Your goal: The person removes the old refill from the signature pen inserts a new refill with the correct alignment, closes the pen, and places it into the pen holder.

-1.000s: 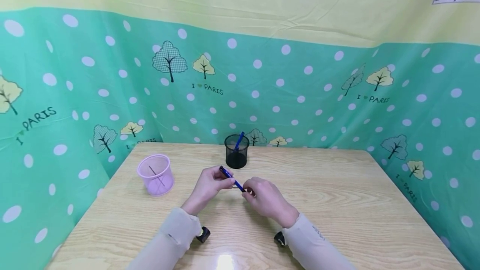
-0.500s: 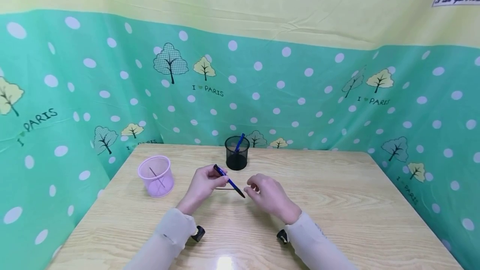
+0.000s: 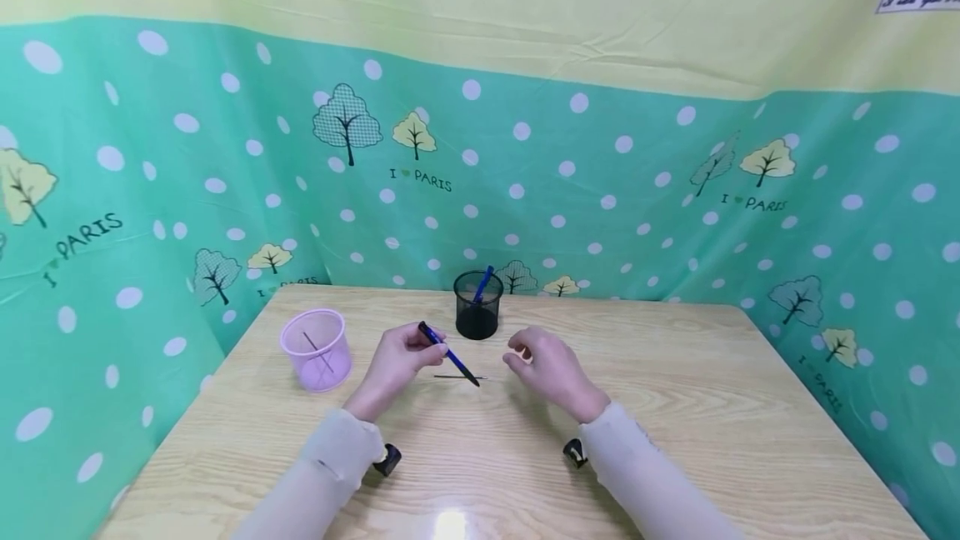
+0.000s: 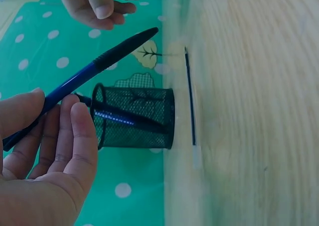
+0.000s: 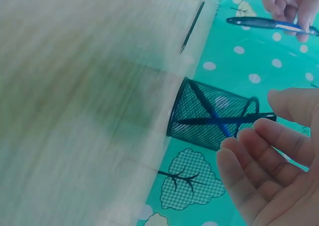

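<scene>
My left hand point(image 3: 396, 363) pinches a blue and black pen point(image 3: 452, 357) between thumb and fingers. The pen slants, its black end pointing down to the right, above the table. Beneath it a thin dark pen refill point(image 3: 450, 377) lies on the wood, seen lengthwise in the left wrist view. To the right, my right hand point(image 3: 551, 369) hovers with loosely bent fingers and nothing in them; its fingers point(image 5: 269, 141) stand apart from the thumb in the right wrist view. Behind both hands stands a black mesh pen holder point(image 3: 476, 322) with pens point(image 5: 209, 106) leaning inside.
At the left of the wooden table point(image 3: 660, 440) stands a pink-purple cup point(image 3: 318, 367) with a thin dark stick point(image 3: 317, 351) in it. A dotted green and yellow curtain point(image 3: 570, 157) hangs behind the table and along both sides.
My right hand has let go of the pen's lower end and moved up to the right. The left hand has drifted left with the pen, and the refill below shows more fully.
</scene>
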`<state>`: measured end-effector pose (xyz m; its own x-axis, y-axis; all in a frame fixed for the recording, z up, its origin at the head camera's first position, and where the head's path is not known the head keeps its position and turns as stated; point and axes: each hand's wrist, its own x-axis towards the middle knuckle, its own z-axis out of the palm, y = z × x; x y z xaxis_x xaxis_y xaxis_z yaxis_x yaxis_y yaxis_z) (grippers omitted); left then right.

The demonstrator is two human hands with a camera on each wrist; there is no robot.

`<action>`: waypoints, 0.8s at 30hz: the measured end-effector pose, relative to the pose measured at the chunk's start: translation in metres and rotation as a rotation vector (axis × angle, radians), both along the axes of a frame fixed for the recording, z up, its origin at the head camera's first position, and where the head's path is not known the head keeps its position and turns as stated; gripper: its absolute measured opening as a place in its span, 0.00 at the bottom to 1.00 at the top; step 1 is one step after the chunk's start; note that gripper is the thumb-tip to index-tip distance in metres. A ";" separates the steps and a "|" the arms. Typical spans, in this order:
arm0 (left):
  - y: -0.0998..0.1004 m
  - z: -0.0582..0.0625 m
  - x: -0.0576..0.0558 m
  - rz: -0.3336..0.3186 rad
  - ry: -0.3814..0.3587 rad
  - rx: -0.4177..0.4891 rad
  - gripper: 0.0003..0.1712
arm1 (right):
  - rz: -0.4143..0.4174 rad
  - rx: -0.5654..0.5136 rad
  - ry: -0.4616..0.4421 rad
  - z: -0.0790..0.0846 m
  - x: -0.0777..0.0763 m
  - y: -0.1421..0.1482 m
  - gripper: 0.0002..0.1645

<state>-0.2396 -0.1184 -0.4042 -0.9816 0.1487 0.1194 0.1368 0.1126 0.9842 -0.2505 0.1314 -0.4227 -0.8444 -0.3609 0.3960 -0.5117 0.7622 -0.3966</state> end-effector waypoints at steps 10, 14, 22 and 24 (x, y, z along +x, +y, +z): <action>-0.012 -0.005 -0.017 0.013 0.027 0.038 0.15 | -0.030 -0.065 -0.086 0.002 -0.021 0.000 0.19; -0.015 -0.003 -0.020 0.012 0.022 0.074 0.16 | -0.032 -0.130 -0.151 0.003 -0.029 -0.002 0.24; -0.019 0.002 -0.028 0.055 0.001 0.072 0.14 | -0.065 -0.203 -0.236 0.002 -0.046 -0.012 0.29; -0.019 0.004 -0.029 0.062 -0.009 0.066 0.14 | -0.074 -0.228 -0.262 0.000 -0.050 -0.014 0.31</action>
